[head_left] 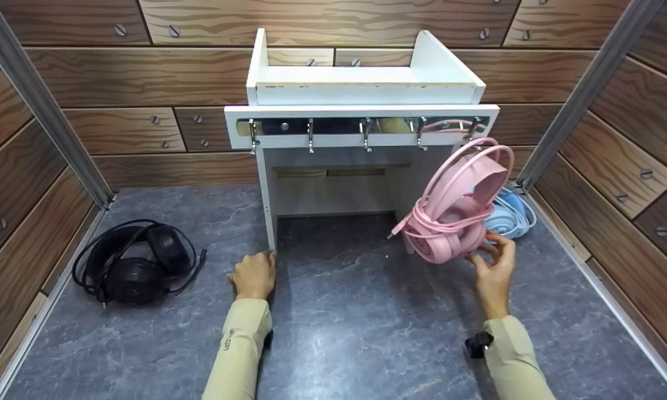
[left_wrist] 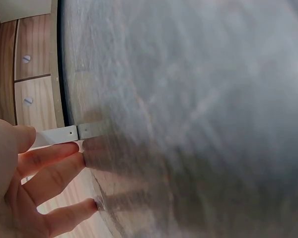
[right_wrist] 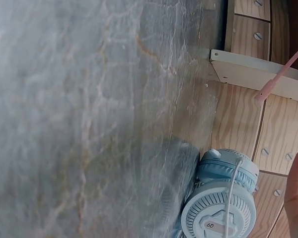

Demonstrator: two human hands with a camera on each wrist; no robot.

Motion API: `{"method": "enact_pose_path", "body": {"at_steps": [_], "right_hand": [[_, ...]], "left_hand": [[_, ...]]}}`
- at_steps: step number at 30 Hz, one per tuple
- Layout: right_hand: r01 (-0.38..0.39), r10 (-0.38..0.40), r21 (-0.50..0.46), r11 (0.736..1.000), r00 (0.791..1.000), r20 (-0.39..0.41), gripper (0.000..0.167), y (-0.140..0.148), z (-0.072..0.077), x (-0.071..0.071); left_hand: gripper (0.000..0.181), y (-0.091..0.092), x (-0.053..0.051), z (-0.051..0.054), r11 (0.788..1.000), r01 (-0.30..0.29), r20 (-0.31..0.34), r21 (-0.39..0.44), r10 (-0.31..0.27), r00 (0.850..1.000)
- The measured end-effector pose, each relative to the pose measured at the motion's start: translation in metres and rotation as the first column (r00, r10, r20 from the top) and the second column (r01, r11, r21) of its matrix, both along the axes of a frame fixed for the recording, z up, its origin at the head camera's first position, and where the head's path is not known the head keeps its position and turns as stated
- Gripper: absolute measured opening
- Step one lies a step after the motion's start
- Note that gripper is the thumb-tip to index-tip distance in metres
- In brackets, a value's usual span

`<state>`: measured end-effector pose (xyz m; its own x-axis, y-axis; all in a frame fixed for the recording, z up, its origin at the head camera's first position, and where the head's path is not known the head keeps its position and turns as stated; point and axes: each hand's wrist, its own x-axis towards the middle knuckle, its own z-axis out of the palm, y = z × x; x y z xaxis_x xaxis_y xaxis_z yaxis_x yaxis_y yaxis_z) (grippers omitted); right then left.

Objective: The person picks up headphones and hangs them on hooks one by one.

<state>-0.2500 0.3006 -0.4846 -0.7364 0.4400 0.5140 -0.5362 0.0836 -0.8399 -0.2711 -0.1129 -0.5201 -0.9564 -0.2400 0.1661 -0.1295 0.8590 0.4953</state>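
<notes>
My left hand (head_left: 254,276) is at the foot of the left side panel (head_left: 270,222) of a white shelf unit. The left wrist view shows the thumb and fingers pinching the edge of that panel (left_wrist: 57,136). Pink headphones (head_left: 436,244), with their cord wound around them, hang at the rightmost hook (head_left: 472,129) of the unit's front rail. Beside their lower ear cup is my right hand (head_left: 495,272), fingers loosely bent, fingertips at or very near the cup. Blue headphones (head_left: 513,219) lie behind that hand, partly hidden by the pink pair.
Black headphones (head_left: 136,280) with a coiled cord lie on the grey marbled tabletop (head_left: 339,333) at the left. Several metal hooks (head_left: 311,135) line the white rail. Wood-patterned walls (head_left: 144,75) with metal corner posts enclose the back and sides.
</notes>
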Motion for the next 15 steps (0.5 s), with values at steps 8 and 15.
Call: {"method": "enact_pose_path", "body": {"at_steps": [8,15], "right_hand": [[0.020,-0.020,-0.019,1.000,1.000,-0.018,0.037,0.0026,0.0005,-0.0001],[0.048,-0.048,-0.005,0.999,0.999,-0.019,0.034,0.0053,-0.0007,-0.0023]], "left_hand": [[0.035,0.0000,0.0016,-0.0004,1.000,-0.003,-0.032,-0.008,0.003,0.999],[0.031,-0.0008,0.0020,-0.0028,0.999,0.016,-0.109,-0.028,-0.019,0.994]]}}
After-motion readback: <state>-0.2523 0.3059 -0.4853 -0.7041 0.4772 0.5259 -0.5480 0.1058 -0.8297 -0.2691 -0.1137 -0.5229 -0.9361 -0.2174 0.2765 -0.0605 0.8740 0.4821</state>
